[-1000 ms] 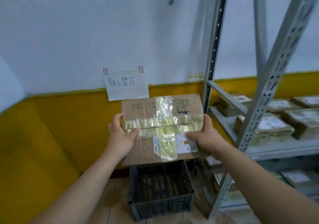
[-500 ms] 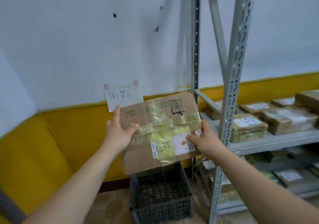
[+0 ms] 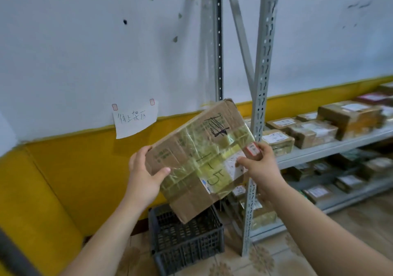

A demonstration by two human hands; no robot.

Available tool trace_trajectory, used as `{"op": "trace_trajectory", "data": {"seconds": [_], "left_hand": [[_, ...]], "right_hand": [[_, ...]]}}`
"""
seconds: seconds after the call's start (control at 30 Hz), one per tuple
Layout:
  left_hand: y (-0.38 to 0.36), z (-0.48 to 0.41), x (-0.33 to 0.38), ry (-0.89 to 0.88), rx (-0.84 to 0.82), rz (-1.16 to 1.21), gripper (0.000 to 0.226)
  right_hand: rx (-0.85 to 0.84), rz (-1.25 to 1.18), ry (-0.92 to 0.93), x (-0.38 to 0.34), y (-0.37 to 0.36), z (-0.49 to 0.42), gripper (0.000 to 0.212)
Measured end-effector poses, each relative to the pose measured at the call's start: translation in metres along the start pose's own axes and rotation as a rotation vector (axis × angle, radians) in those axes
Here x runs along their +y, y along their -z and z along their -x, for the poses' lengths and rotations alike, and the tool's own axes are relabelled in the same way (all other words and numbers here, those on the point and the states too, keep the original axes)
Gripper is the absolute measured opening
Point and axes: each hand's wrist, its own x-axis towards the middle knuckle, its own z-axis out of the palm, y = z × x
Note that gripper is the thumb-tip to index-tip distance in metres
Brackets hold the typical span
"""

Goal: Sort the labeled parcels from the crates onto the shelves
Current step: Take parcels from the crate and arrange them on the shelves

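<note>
I hold a flat cardboard parcel in front of me, tilted with its right end raised. Shiny tape crosses it, and "1-5" is handwritten beside a white label. My left hand grips its left edge, thumb on the front. My right hand grips its right edge by the label. Below the parcel stands a dark plastic crate on the floor; it looks empty. The grey metal shelf is to the right, just beyond the parcel.
Several taped cardboard parcels lie on the shelf boards, more on the lower levels. A slotted shelf upright stands right behind the parcel's right end. A handwritten paper note is stuck to the white and yellow wall.
The parcel has turned from level to tilted, its right end rising, and moved right toward the shelf. My view has swung right, showing more of the shelf.
</note>
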Motion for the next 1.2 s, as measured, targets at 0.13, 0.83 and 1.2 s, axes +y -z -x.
{"op": "trace_trajectory", "data": {"seconds": [0.13, 0.83, 1.2], "left_hand": [[-0.024, 0.019, 0.019, -0.061, -0.102, -0.047, 0.067], [-0.345, 0.159, 0.269, -0.430, -0.660, 0.148, 0.080], [-0.478, 0.152, 0.304, -0.208, -0.930, 0.301, 0.079]], "right_hand": [[0.152, -0.105, 0.008, 0.000, 0.037, 0.014, 0.067], [0.492, 0.136, 0.199, 0.027, 0.432, 0.037, 0.082], [0.564, 0.221, 0.085, 0.051, 0.523, -0.033, 0.075]]}}
